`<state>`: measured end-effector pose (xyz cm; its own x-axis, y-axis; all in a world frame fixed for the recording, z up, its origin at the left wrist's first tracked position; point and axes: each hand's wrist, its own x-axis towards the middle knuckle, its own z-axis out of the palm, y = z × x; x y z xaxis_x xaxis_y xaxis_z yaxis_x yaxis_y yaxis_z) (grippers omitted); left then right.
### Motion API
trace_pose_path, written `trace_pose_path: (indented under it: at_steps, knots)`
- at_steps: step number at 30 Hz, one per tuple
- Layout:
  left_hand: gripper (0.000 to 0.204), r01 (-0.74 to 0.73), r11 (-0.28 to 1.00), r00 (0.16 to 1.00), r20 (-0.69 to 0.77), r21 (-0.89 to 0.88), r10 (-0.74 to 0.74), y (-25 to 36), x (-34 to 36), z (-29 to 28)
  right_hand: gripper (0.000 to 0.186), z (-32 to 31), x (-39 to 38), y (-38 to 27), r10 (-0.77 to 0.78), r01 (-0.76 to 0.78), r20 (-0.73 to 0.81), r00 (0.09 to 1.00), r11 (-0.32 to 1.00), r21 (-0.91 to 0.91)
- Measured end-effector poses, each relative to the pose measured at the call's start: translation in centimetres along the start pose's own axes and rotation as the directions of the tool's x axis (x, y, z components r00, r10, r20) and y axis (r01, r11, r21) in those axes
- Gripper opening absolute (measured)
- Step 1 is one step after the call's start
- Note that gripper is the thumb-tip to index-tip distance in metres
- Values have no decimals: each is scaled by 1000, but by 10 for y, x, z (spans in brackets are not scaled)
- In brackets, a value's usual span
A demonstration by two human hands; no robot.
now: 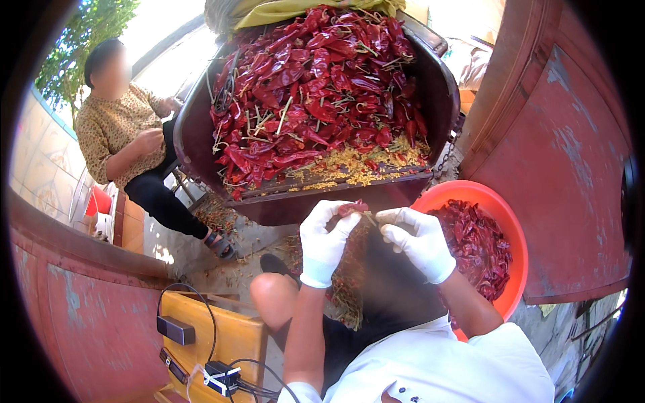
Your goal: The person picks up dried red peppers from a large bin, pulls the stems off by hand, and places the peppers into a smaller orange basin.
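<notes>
Head view, cart (282, 211) of peppers (316, 87), red doors (557, 174)

A pepper (349, 209) sits between the worker's left hand (320, 243) and right hand (420, 245), before a cart (282, 211) holding a heap of peppers (322, 94), a cloth (302, 13) behind it; a basin (519, 252) with more peppers (474, 245) inside stands at right, a door panel (571, 181) beyond; a second person (127, 131) sits left of the cart, and cables (252, 388) lie on a bench (232, 326) at lower left
</notes>
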<state>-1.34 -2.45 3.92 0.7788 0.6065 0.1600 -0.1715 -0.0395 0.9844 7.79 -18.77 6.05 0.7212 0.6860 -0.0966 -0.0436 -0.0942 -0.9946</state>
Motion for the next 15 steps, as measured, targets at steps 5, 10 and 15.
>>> trace_pose_path:
  at_steps: [5,10,15]
  knots:
    - [20,-183,952,982,91,247,166,-10,0,14,34,8,7,18,-428,356,-127,895,855,-376]
    - [21,-280,910,959,130,305,252,-13,-2,19,21,1,10,26,-593,413,-97,800,660,-627]
    - [25,-391,688,906,124,611,404,-15,-2,17,13,4,4,21,-644,421,-67,762,571,-705]
